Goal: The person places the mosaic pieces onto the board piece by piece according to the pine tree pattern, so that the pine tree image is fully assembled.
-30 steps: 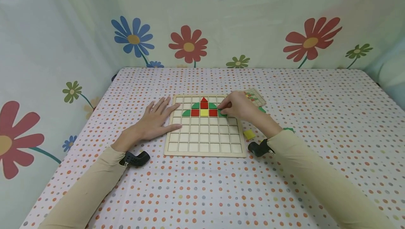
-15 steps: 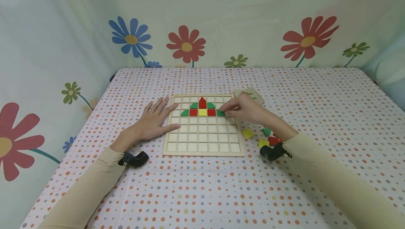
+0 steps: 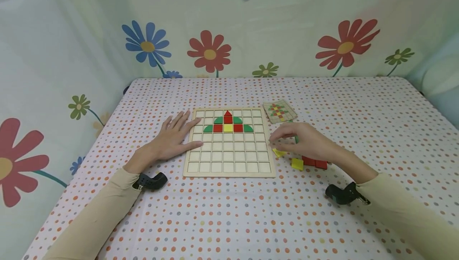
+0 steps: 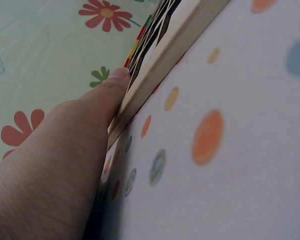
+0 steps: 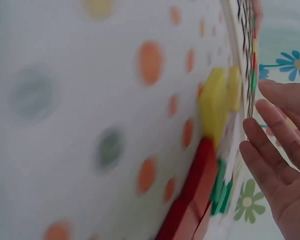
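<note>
A wooden grid board (image 3: 229, 157) lies on the table with red, green and yellow tiles set in its upper cells. My left hand (image 3: 170, 138) rests at the board's left side, fingers spread and thumb over the rim; the left wrist view shows the thumb (image 4: 97, 95) on that edge. Over the loose tiles to the right of the board hovers my right hand (image 3: 308, 142), fingers slightly bent, holding nothing. A green curved tile (image 3: 248, 129) sits at the pattern's right end. Beneath the right hand are yellow tiles (image 3: 297, 164) and red tiles (image 3: 315, 162); it partly covers green ones.
A small card (image 3: 280, 111) printed with a coloured tile pattern lies beyond the board's upper right corner. A dotted cloth (image 3: 229, 220) covers the table. A flowered curtain (image 3: 287, 24) hangs behind and at the sides.
My right hand has let go of the green curved tile on the board and moved right, toward me, over the loose tiles. The left hand has stayed on the board's edge.
</note>
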`<act>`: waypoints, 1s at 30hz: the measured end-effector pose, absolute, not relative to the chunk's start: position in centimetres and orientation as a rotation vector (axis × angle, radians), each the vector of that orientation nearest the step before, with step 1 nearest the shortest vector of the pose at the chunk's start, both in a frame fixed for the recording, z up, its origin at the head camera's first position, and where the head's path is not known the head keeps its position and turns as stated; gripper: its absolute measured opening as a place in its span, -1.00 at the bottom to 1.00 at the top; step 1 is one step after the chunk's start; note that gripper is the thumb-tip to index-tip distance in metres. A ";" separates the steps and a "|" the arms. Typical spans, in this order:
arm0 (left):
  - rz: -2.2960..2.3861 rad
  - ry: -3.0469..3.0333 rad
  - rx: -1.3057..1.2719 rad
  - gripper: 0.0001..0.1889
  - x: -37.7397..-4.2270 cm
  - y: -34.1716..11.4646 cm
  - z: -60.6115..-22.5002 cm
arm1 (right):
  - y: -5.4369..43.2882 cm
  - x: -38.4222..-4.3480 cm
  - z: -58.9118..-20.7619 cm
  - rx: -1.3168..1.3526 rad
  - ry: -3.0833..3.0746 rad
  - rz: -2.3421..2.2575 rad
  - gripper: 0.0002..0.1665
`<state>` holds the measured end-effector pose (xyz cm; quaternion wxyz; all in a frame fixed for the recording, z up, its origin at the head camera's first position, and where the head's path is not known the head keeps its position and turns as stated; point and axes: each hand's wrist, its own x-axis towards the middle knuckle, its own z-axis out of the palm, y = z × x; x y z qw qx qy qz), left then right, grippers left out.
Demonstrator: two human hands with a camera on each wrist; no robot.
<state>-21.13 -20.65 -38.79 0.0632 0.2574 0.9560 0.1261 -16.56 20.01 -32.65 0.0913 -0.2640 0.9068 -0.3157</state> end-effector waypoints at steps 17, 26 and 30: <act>0.373 2.896 0.748 -0.08 -21.1 -21.0 -39.0 | 24.5 -16.1 -32.8 -0.713 2.856 -0.769 -0.63; 0.377 2.892 0.753 -0.08 -21.0 -20.7 -38.9 | 24.5 -16.4 -32.8 -0.698 2.790 -0.768 -0.75; 0.378 2.888 0.764 -0.08 -21.1 -20.6 -38.8 | 24.1 -16.6 -32.4 -0.632 2.751 -0.745 -0.73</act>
